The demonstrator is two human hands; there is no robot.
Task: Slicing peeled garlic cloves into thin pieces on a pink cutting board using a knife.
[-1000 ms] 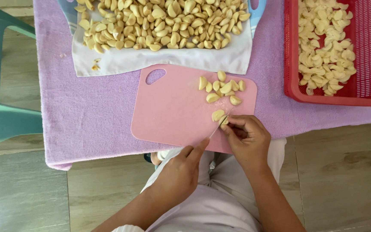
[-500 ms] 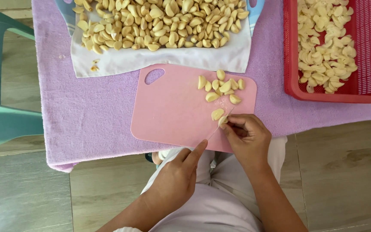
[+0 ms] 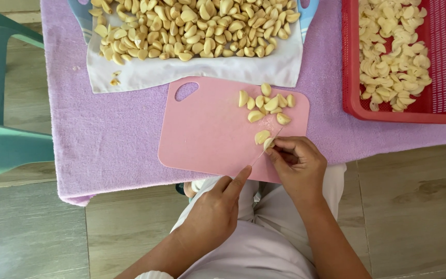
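Two bare hands work at the near edge of a pink cutting board (image 3: 210, 132) that lies on a bench covered with a lilac cloth (image 3: 114, 139). The left hand (image 3: 213, 212) is closed around the handle of a thin knife (image 3: 262, 151), index finger stretched along it, and the blade slants up to the right across the board's near right corner. The right hand (image 3: 296, 164) pinches a pale peeled garlic clove (image 3: 269, 143) between thumb and fingertips, right where the blade tip meets it. Just beside that clove, touching or nearly so, lies a second clove (image 3: 260, 136) on the board. A small heap of cut cloves (image 3: 267, 103) sits a little farther away, at the board's far right corner. The board's hanging hole is at its far left corner.

Beyond the board, a white cloth (image 3: 192, 72) carries a large spread of peeled garlic cloves (image 3: 192, 26) over a blue tray whose corners peek out. To the right, a red plastic basket (image 3: 440, 98) holds paler sliced garlic pieces (image 3: 393, 51). A teal plastic chair (image 3: 1, 129) stands at the left edge. The person's light trousers show below the hands, over a wooden floor.
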